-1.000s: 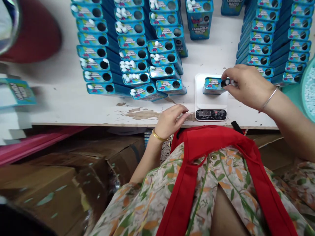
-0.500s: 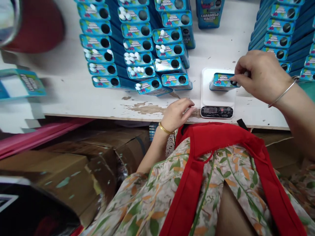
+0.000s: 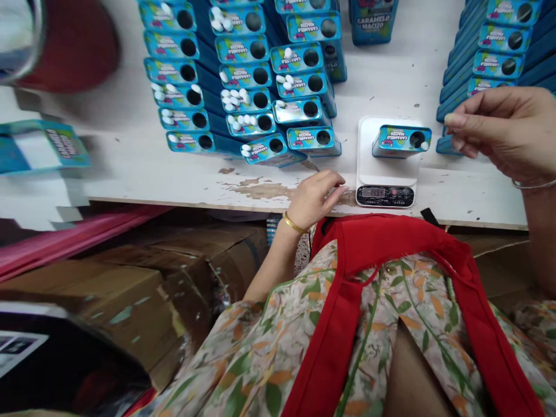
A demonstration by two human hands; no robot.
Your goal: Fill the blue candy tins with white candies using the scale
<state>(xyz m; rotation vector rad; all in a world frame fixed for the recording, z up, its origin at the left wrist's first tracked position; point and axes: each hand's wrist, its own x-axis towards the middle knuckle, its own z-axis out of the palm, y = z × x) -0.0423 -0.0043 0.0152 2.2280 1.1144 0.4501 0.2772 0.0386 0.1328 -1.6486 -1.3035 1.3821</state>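
My view: tin [image 3: 397, 142] on scale [image 3: 365, 153], candy [image 3: 424, 146] atop at four o'clock, right hand [image 3: 504, 124] at three, loosely curled, contents unclear to me, left hand [image 3: 315, 200] at eight, half-open, nothing gripped

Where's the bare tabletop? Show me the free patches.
Free: between the scale and the tin at top centre; right of the scale, along the near edge of the table; and a strip between the left block of tins and that edge. Crowded: the left block and the right rows of tins; the scale bears a blue tin.
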